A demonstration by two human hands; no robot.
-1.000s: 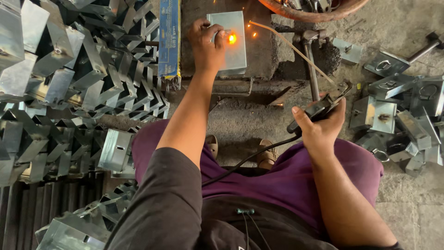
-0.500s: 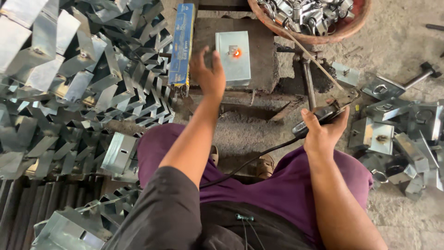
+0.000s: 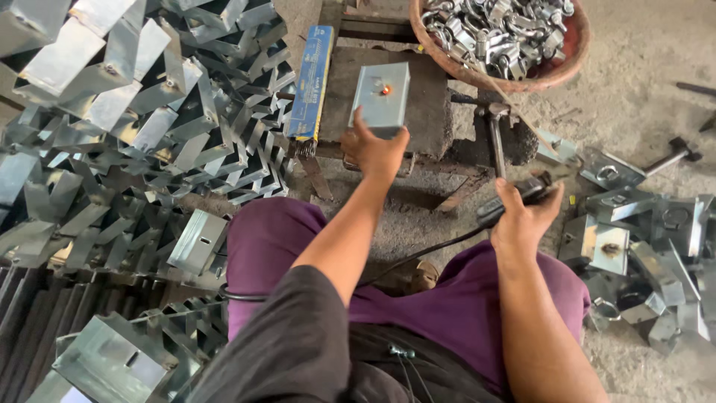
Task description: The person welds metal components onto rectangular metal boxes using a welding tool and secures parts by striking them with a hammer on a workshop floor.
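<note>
Grey sheet-metal box (image 3: 381,97) lies flat on the dark work block (image 3: 432,119), a small glowing orange spot on its top face; left hand (image 3: 375,151), fingers loosely spread, touches its near edge, while right hand (image 3: 522,218) is wrapped around the black electrode holder (image 3: 514,200) with its cable. A blue carton (image 3: 312,82) lies just left of the block, beyond it a dense heap of folded metal brackets (image 3: 127,127); finished boxes (image 3: 641,231) crowd the floor at right. Round basket (image 3: 548,75) behind the block holds metal clamps (image 3: 492,30).
</note>
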